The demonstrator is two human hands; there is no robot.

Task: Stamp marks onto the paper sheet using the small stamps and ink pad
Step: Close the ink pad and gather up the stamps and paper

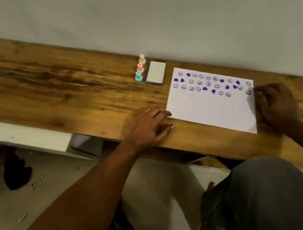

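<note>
A white paper sheet (211,107) lies on the wooden table (57,84), its upper part covered with several purple smiley and heart marks. My left hand (146,127) rests flat on the table, fingertips touching the sheet's left corner. My right hand (277,105) rests at the sheet's right edge, fingers curled; I cannot tell if it holds anything. Three small stamps stand upright in a row left of the ink pad: cream (142,59), pink (140,67) and teal (138,76). The ink pad (156,72) lies shut with its white lid up.
The table runs along a pale wall (173,16). Below the near table edge are my knee in grey trousers (271,195), a light floor with a dark object (16,171) and a white shelf (25,134).
</note>
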